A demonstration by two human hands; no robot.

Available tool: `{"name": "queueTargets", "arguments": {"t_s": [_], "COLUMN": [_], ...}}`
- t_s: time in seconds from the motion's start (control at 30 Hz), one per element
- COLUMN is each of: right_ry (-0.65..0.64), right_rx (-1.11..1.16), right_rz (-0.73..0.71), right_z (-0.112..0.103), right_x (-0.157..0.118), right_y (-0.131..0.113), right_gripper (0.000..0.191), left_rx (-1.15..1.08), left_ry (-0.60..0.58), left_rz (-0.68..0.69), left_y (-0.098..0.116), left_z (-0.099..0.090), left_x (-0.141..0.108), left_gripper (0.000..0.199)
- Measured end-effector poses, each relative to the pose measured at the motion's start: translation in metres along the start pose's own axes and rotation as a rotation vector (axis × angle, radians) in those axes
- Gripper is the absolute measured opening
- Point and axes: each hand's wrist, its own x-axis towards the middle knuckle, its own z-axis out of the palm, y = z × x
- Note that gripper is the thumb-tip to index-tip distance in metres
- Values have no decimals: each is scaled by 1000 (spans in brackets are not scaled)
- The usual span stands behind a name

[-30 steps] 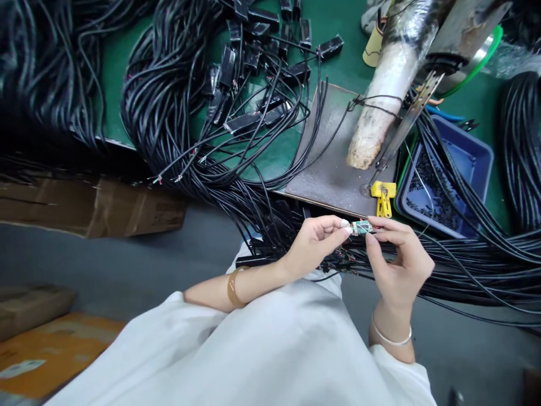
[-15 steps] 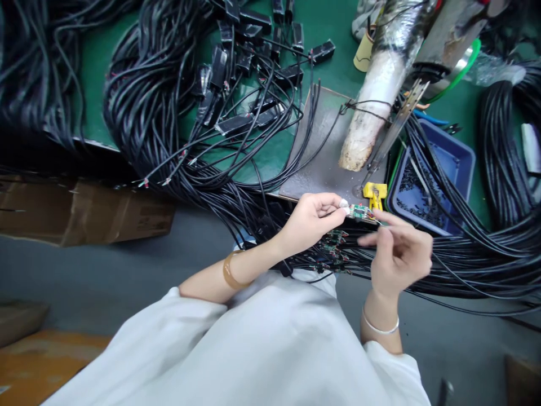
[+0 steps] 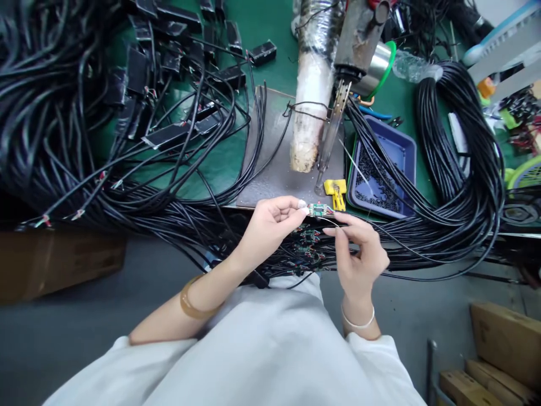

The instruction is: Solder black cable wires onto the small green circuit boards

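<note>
My left hand (image 3: 270,228) pinches the left end of a small green circuit board (image 3: 319,210) between thumb and finger; white covers sit on those fingertips. My right hand (image 3: 359,248) has its index finger at the board's right end, by the thin coloured leads. Its thumb and middle finger close on a thin silvery wire (image 3: 327,221), which runs just below the board. Just beyond the board is a yellow clip-like holder (image 3: 335,188), under the tip of a soldering iron (image 3: 335,124). More circuit boards (image 3: 308,248) on black cables hang below my hands.
Black cables (image 3: 203,197) spread across the green table (image 3: 283,62) and along its front edge. A white wrapped tube (image 3: 310,101) leans over a brown board (image 3: 274,163). The blue tray (image 3: 408,152) holds small black bits. Coiled cables (image 3: 439,124) lie right; cardboard boxes (image 3: 502,344) stand below.
The view has turned to the right, so the bench appears further left. My right fingers, blurred before, are now steadier around the wire. My left hand keeps its pinch on the circuit board.
</note>
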Motion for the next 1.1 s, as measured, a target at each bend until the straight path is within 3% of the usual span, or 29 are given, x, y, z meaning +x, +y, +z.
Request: {"name": "queueTargets", "arguments": {"t_s": [0.13,0.43,0.67,0.9,1.1], "right_ry": [-65,-19,18,-20,-52], "right_rx": [-33,14,-78,113,68], "right_rz": [-56,-23,-105,26,2], "right_z": [11,20,22,20,18], "right_x": [7,12,18,21,25], "right_y": [3,5,5,9,10], "right_gripper": [16,15,16,13,10], "left_rx": [16,42,103,131,113], "left_ry": [12,35,58,76,85], "left_rz": [5,42,79,93,116], "left_y": [1,2,2,6,0], "left_z": [0,1,3,5,4], "left_x": [-1,0,4,6,9], "left_gripper": [16,16,17,18,17]}}
